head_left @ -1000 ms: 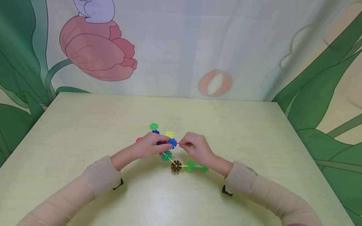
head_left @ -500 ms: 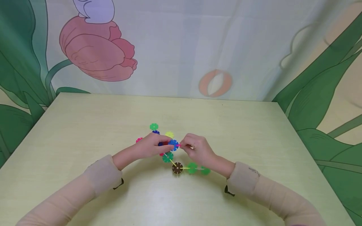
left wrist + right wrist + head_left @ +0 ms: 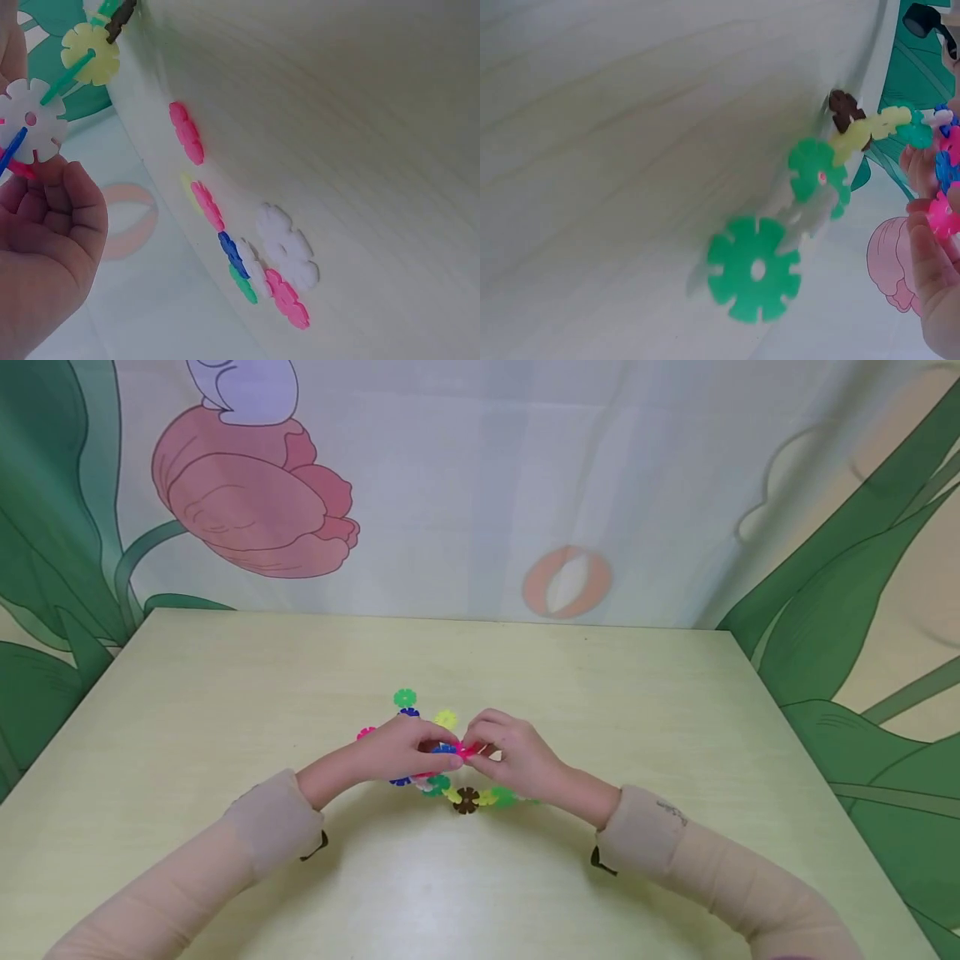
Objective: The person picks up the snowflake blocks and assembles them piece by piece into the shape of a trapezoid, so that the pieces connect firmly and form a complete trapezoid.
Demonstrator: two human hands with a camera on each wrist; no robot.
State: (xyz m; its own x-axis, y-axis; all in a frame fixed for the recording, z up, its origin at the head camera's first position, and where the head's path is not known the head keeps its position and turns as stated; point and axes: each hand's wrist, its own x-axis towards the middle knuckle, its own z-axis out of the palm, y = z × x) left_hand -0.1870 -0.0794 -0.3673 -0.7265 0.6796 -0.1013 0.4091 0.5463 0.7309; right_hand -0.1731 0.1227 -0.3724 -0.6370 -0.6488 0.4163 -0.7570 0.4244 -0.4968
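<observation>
My left hand [image 3: 401, 747] grips a joined chain of notched plastic snowflake discs. A blue disc [image 3: 444, 749] shows between its thumb and fingers. Thumb and forefinger of my right hand [image 3: 517, 756] pinch a pink snowflake disc [image 3: 465, 750], which touches the blue one; whether their slots interlock cannot be seen. From the left hand, the chain runs down through a green disc [image 3: 437, 785] and a brown disc [image 3: 467, 800] to another green disc [image 3: 504, 797], beneath the right hand. In the left wrist view, a white disc [image 3: 34, 120] and a yellow disc [image 3: 90, 54] belong to the held piece.
More discs lie on the pale table [image 3: 225, 693] behind the left hand: a green disc [image 3: 405, 698], a yellow disc [image 3: 446, 719] and a pink disc [image 3: 365, 733]. A flat white disc [image 3: 287, 246] lies there too. A printed curtain [image 3: 450, 485] hangs behind the table.
The right hand has come closer to the left. The pink disc now shows its face rather than its edge. The chain has turned, and the left fingers cover more of the blue disc.
</observation>
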